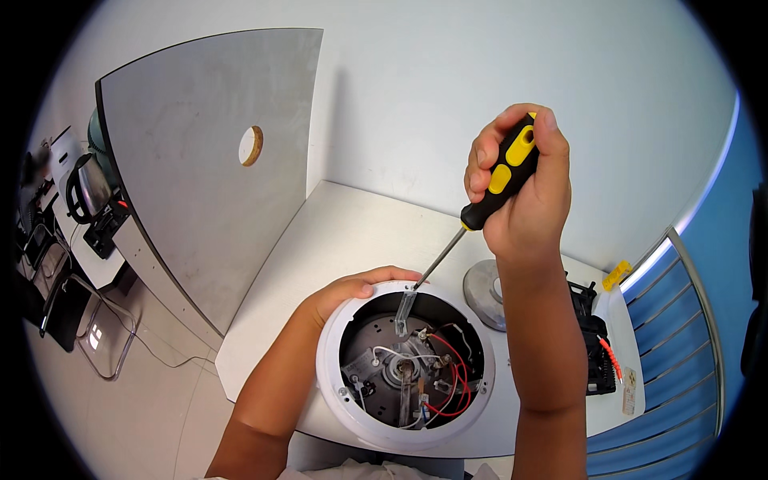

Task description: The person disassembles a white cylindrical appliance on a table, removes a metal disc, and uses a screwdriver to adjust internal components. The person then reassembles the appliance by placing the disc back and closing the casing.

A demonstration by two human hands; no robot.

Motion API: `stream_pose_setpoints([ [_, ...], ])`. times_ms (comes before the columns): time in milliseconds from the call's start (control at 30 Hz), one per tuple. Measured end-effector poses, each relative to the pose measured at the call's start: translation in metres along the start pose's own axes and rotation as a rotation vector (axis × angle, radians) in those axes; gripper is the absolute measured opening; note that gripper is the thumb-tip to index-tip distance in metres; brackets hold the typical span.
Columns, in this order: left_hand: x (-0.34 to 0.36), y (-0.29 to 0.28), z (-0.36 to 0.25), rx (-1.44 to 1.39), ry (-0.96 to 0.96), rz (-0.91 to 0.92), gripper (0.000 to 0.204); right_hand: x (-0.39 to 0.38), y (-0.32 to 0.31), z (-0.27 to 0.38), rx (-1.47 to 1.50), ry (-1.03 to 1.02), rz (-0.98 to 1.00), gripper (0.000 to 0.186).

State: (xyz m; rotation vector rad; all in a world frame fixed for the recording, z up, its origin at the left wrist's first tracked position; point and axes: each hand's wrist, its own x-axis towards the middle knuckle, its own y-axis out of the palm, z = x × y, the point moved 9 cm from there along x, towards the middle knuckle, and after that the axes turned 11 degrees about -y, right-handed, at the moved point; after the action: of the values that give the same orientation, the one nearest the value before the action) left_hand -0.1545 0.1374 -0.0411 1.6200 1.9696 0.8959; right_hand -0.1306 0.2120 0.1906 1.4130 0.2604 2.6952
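Observation:
My right hand [524, 188] is wrapped round the black and yellow handle of a screwdriver [502, 176]. Its steel shaft slants down to the left, and the tip meets the far rim of a round white housing [332, 376], near a clear strip [405, 312]. Against that housing's far left side rests my left hand [360, 290], fingers curved along the outer wall and steadying it. Inside the open housing are a dark metal plate, a central round hub [402, 370], red wires [460, 388] and white wires. The left fingertips are partly hidden behind the rim.
A round grey metal piece [484, 296] lies right of the housing on the white table [352, 220]. Beyond my right forearm sits a black tool case [596, 344] with an orange coiled item [610, 358]. A grey panel [200, 144] stands left; a metal railing [696, 304] is right.

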Motion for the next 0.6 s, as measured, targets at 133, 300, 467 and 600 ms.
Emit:
stream_pose_setpoints([
  [133,0.000,0.000,0.000,-0.010,0.001,-0.007,0.077,0.007,-0.003,-0.008,0.015,0.031,0.010,0.034],
  [300,0.001,-0.002,0.000,-0.005,0.013,0.004,0.077,0.018,-0.011,-0.027,0.092,0.113,0.005,0.034],
  [467,0.002,-0.006,0.000,0.004,0.023,0.010,0.077,0.023,-0.026,-0.042,0.165,0.150,-0.014,0.032],
  [600,0.003,-0.007,0.001,-0.004,0.018,0.006,0.078,0.023,-0.027,-0.042,0.233,0.144,0.040,0.032],
])
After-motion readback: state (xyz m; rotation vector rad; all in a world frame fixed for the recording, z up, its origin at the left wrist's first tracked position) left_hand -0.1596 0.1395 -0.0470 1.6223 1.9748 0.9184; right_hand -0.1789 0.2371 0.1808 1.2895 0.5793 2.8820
